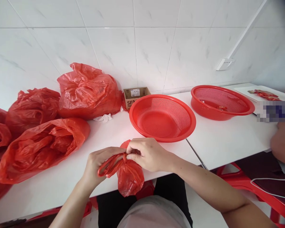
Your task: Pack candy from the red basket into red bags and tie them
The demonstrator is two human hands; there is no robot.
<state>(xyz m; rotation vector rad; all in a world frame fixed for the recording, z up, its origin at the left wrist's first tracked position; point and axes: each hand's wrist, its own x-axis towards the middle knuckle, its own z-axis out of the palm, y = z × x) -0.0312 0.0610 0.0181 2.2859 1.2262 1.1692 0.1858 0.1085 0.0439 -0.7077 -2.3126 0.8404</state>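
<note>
A small red plastic bag (129,177) hangs just past the front edge of the white table (61,180), gathered at its neck. My left hand (97,164) is closed around the twisted handles of the bag on the left side. My right hand (148,155) pinches the bag's neck from the right, fingers curled, touching the left hand's fingertips. An empty red perforated basket (162,117) stands on the table just beyond my hands.
Several stuffed red plastic bags (41,147) lie on the table's left, the largest (89,91) against the tiled wall. A small cardboard box (135,95) sits behind the basket. A second red basket (222,101) stands right. Another person's arm (283,142) shows at the right edge.
</note>
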